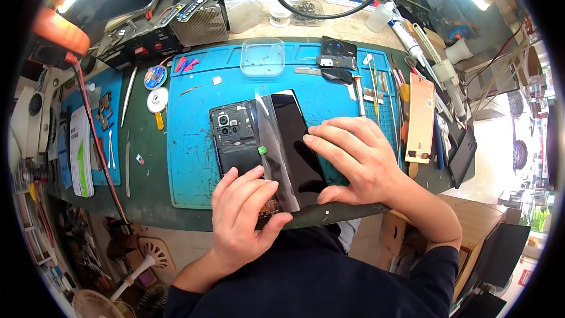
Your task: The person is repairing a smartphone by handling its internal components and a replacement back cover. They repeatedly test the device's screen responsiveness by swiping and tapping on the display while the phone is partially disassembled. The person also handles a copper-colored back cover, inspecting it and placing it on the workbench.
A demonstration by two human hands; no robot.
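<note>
1. Blue mat (188, 162): my work lies on it, clock centred on the phone, 12 pointing away from me. A clear plastic box (262, 59) sits near 12.
2. Phone body (238, 156): mid-mat, cameras toward 11, inner parts bare. I judge the opening-up done; no cover sits over the parts I can see.
3. Black screen (297, 141): at 3, beside the body and tilted slightly, its top leaning toward 11. Whether it is joined to the body I cannot tell.
4. Clear film (275, 141): along the screen's 9 o'clock side, reaching over the body; it is not yet off, so I judge its removal and any closing-up as left.
5. Green tab (262, 150): on the film's 9 o'clock edge.
6. Right hand (356, 162): half open, forearm in from 5; fingertips touch the screen's 3 o'clock edge, thumb near its 5 o'clock corner. Gripping or merely steadying, I cannot tell.
7. Left hand (242, 215): forearm in from 7, palm down, loosely open, fingers apart over the body's lower end, thumb toward 3; I see nothing gripped.
</note>
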